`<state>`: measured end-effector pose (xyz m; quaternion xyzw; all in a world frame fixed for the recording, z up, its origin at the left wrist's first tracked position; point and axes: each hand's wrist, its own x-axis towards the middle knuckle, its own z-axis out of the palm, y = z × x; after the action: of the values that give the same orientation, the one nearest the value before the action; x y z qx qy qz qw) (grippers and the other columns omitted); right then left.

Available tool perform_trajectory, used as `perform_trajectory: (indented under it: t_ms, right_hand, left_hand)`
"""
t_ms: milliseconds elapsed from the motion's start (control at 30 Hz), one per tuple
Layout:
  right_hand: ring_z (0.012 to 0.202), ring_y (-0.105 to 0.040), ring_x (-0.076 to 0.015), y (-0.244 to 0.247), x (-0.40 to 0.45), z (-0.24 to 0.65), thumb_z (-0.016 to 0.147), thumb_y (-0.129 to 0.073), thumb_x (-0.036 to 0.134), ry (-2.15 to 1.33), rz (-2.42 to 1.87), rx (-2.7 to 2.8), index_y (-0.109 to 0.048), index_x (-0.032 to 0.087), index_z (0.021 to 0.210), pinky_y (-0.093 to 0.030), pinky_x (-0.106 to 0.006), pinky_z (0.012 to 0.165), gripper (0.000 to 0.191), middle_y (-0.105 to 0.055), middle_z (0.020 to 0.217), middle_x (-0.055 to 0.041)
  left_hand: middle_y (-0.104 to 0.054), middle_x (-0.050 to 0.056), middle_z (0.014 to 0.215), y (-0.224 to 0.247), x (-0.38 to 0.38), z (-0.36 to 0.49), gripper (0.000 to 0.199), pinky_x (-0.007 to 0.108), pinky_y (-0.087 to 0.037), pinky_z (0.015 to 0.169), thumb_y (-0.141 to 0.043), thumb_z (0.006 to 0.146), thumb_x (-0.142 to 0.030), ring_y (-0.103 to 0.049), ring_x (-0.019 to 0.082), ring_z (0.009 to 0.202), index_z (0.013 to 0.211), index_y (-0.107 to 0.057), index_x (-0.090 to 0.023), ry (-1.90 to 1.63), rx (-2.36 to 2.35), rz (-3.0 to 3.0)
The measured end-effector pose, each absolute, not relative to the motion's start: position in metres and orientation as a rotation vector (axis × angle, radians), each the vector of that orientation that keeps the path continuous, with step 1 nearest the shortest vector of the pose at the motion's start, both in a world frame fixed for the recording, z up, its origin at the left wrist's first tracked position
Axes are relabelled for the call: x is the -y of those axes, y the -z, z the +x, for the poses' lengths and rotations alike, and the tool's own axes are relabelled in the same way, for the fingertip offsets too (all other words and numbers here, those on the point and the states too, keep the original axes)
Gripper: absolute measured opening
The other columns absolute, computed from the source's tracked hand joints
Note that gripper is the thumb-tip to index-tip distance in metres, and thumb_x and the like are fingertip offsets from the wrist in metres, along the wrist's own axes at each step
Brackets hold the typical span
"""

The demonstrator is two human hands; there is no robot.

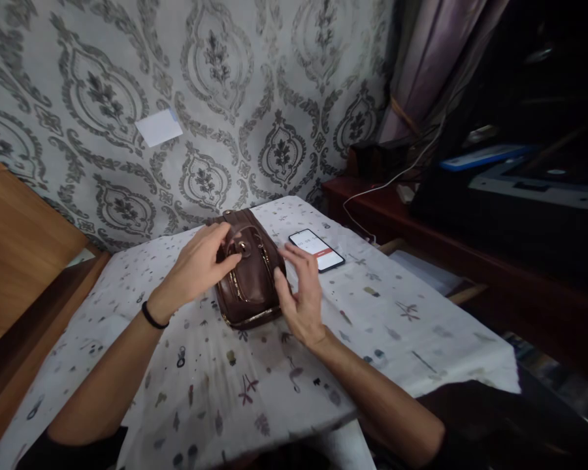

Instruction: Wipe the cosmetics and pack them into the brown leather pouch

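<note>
A dark brown leather bag [255,287] with gold zips and a round metal stud lies on the cloth-covered table. My left hand [198,258] rests at its left side, beside the thin handle [249,230]. The thumb and index finger there are apart; the other fingertips are partly hidden, and I cannot tell whether they touch the handle. My right hand [301,294] is at the bag's right side, fingers spread and bent, thumb close to the leather. Just beyond those fingers lies a phone [318,250] with a lit screen.
A white patterned cloth [215,391] covers the table. Patterned wallpaper with a white card [159,127] rises behind. To the right are a dark red desk [367,202], a white cable [396,176] and an open drawer [426,271]. Wooden furniture [24,241] stands left.
</note>
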<state>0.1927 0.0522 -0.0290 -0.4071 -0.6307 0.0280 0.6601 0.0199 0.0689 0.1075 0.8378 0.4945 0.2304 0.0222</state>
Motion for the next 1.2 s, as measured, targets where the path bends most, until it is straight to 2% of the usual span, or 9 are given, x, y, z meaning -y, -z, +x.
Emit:
perform_trajectory:
  t_ms: [100,167,267,367,467,667,833,1000,1200]
  right_hand:
    - [0.13,-0.053,-0.0286,0.039,-0.062,0.192,0.102,-0.049,0.033,-0.2,-0.999,1.392,-0.051,0.021,0.14,-0.046,-0.052,0.11,0.04,-0.059,0.135,-0.0158]
    - [0.128,-0.056,-0.0274,0.045,-0.067,0.191,0.103,-0.047,0.038,-0.306,-0.982,1.415,-0.05,0.021,0.141,-0.048,-0.049,0.108,0.041,-0.06,0.136,-0.0147]
    - [0.128,-0.057,-0.0254,0.05,-0.072,0.191,0.104,-0.044,0.044,-0.426,-0.962,1.434,-0.049,0.02,0.141,-0.05,-0.045,0.106,0.044,-0.06,0.139,-0.0141]
    - [0.133,-0.055,-0.024,0.049,-0.073,0.192,0.106,-0.038,0.046,-0.494,-0.969,1.439,-0.049,0.018,0.143,-0.047,-0.042,0.11,0.048,-0.057,0.145,-0.0148]
    - [0.138,-0.051,-0.023,0.045,-0.073,0.192,0.107,-0.034,0.047,-0.572,-0.976,1.43,-0.049,0.017,0.145,-0.042,-0.042,0.115,0.051,-0.055,0.148,-0.0143]
    - [0.142,-0.046,-0.025,0.038,-0.069,0.192,0.103,-0.038,0.052,-0.743,-0.933,1.345,-0.05,0.02,0.144,-0.033,-0.047,0.121,0.053,-0.053,0.15,-0.0123]
    - [0.139,-0.048,-0.0255,0.037,-0.07,0.192,0.102,-0.041,0.051,-0.751,-0.908,1.341,-0.051,0.019,0.143,-0.035,-0.048,0.12,0.053,-0.054,0.148,-0.0136]
    - [0.14,-0.048,-0.0272,0.039,-0.071,0.194,0.095,-0.055,0.051,-0.773,-0.899,1.358,-0.048,0.021,0.145,-0.036,-0.048,0.119,0.058,-0.051,0.151,-0.0129]
    - [0.143,-0.045,-0.027,0.041,-0.071,0.192,0.095,-0.057,0.049,-0.731,-0.893,1.367,-0.048,0.023,0.146,-0.032,-0.049,0.122,0.057,-0.052,0.151,-0.0112]
  left_hand:
    - [-0.07,0.005,0.103,-0.107,-0.074,0.035,0.022,0.035,-0.044,0.082,-0.065,0.088,-0.031,-0.061,0.026,0.099,0.109,-0.067,-0.023,-0.772,-1.407,2.596]
    - [-0.072,0.004,0.101,-0.107,-0.078,0.043,0.014,0.034,-0.044,0.086,-0.064,0.089,-0.029,-0.063,0.025,0.099,0.1,-0.07,-0.022,-0.82,-1.382,2.57]
    - [-0.071,0.003,0.082,-0.104,-0.08,0.049,0.015,0.032,-0.043,0.077,-0.061,0.09,-0.027,-0.062,0.021,0.083,0.079,-0.07,-0.019,-0.897,-1.457,2.515]
    - [-0.067,0.002,0.075,-0.097,-0.077,0.051,0.02,0.03,-0.041,0.069,-0.061,0.09,-0.028,-0.058,0.018,0.072,0.075,-0.068,-0.018,-0.949,-1.483,2.428]
    - [-0.069,0.003,0.079,-0.088,-0.072,0.052,0.019,0.03,-0.042,0.07,-0.061,0.089,-0.029,-0.061,0.019,0.074,0.077,-0.07,-0.018,-1.023,-1.435,2.394]
    - [-0.071,0.004,0.079,-0.078,-0.065,0.052,0.018,0.031,-0.045,0.073,-0.062,0.089,-0.028,-0.065,0.021,0.08,0.076,-0.071,-0.019,-1.093,-1.317,2.458]
    - [-0.071,0.003,0.081,-0.078,-0.065,0.048,0.016,0.03,-0.046,0.075,-0.064,0.089,-0.03,-0.065,0.019,0.078,0.079,-0.072,-0.019,-1.074,-1.215,2.447]
    - [-0.064,0.0,0.073,-0.077,-0.071,0.047,0.02,0.028,-0.045,0.067,-0.063,0.088,-0.033,-0.06,0.017,0.07,0.076,-0.069,-0.019,-1.153,-1.276,2.3]
    - [-0.069,0.005,0.088,-0.07,-0.068,0.045,0.017,0.03,-0.048,0.076,-0.063,0.089,-0.034,-0.064,0.02,0.084,0.085,-0.071,-0.018,-1.223,-1.343,2.348]
